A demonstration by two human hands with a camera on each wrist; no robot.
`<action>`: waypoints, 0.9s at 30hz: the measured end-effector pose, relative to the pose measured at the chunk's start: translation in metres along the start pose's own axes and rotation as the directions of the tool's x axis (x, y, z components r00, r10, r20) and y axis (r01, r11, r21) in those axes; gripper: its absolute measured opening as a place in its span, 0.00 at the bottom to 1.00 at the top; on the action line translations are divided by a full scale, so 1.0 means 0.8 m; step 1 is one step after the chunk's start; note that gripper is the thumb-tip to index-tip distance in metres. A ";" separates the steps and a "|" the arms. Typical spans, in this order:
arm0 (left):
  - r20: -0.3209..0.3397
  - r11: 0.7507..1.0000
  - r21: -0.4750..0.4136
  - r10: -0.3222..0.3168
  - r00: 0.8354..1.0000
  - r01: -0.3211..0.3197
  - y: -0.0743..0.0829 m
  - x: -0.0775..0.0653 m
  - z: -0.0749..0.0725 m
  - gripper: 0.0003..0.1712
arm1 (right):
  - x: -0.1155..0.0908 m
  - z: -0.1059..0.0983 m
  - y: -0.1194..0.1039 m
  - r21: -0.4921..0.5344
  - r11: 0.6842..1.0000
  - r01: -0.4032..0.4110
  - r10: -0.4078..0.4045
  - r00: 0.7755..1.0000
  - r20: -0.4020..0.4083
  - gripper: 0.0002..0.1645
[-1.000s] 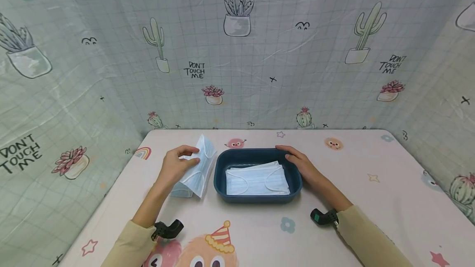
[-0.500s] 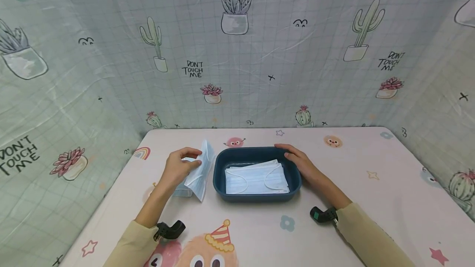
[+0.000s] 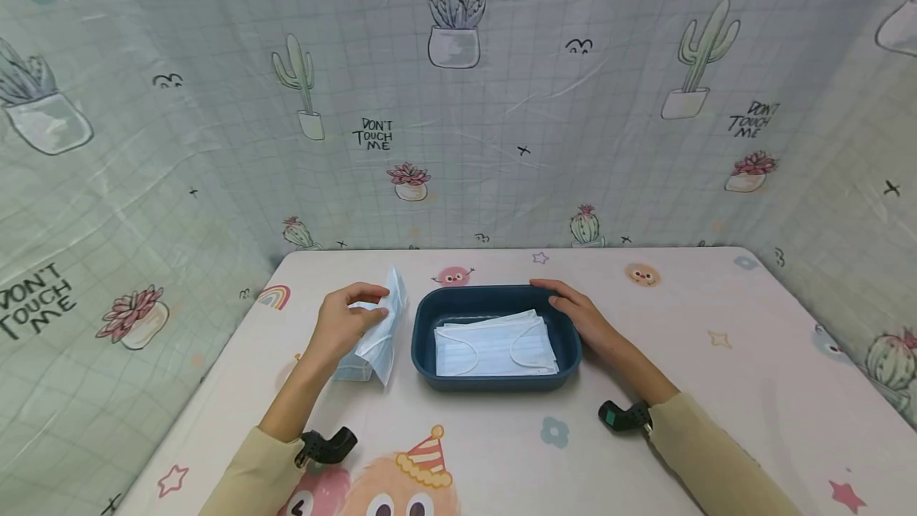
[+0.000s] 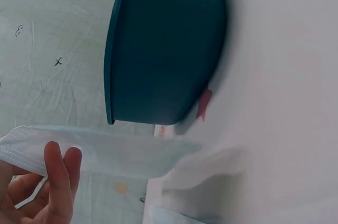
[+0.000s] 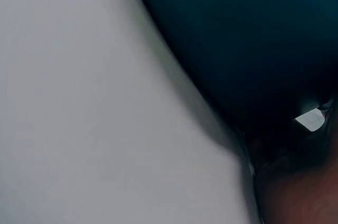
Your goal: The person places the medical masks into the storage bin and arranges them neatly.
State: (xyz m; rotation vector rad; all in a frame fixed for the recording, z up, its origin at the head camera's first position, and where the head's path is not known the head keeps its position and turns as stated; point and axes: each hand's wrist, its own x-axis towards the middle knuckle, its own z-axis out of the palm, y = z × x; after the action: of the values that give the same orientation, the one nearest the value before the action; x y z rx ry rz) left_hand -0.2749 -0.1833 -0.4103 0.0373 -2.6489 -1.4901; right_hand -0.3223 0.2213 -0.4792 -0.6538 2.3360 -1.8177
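In the head view my left hand (image 3: 342,323) pinches a light-blue disposable face mask (image 3: 387,333) between thumb and fingers. The mask stands almost edge-on, just left of a dark blue plastic bin (image 3: 494,384), apart from it. Behind and below that mask, more blue masks (image 3: 353,370) lie on the table, partly hidden. Inside the bin lies a stack of masks (image 3: 494,350), flat, with white ear loops showing on the top one. My right hand (image 3: 582,318) holds the bin's back right corner, its thumb at the rim; the right wrist view is too dark to show the fingers.
A white table (image 3: 645,341) with printed cartoon figures lies under everything. A hanging sheet with cactus prints (image 3: 516,110) encloses its back and sides. Each wrist wears a small black camera (image 3: 328,446).
The held mask has turned from showing its broad face to nearly edge-on, and my left hand has shifted slightly right. My right hand and the bin stay put.
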 end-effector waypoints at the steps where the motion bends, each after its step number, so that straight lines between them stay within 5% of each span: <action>1: -0.001 1.000 -0.005 0.002 1.000 -0.002 0.001 0.000 0.000 0.18 | 0.000 0.000 0.001 -0.002 1.000 0.003 -0.003 1.000 -0.002 0.27; 17: -0.015 0.995 -0.081 0.060 0.998 -0.061 0.034 -0.014 -0.005 0.16 | 0.000 -0.001 0.005 -0.009 1.000 0.012 -0.012 1.000 0.002 0.27; 27: 0.046 0.988 -0.113 0.110 0.993 -0.105 0.070 -0.002 0.009 0.17 | 0.000 -0.001 0.004 -0.004 1.000 0.003 -0.003 1.000 -0.001 0.27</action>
State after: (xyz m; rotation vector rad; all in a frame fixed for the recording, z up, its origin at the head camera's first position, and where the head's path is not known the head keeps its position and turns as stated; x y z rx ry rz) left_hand -0.2725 -0.1478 -0.3663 -0.1525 -2.5565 -1.6203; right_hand -0.3232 0.2229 -0.4818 -0.6565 2.3415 -1.8156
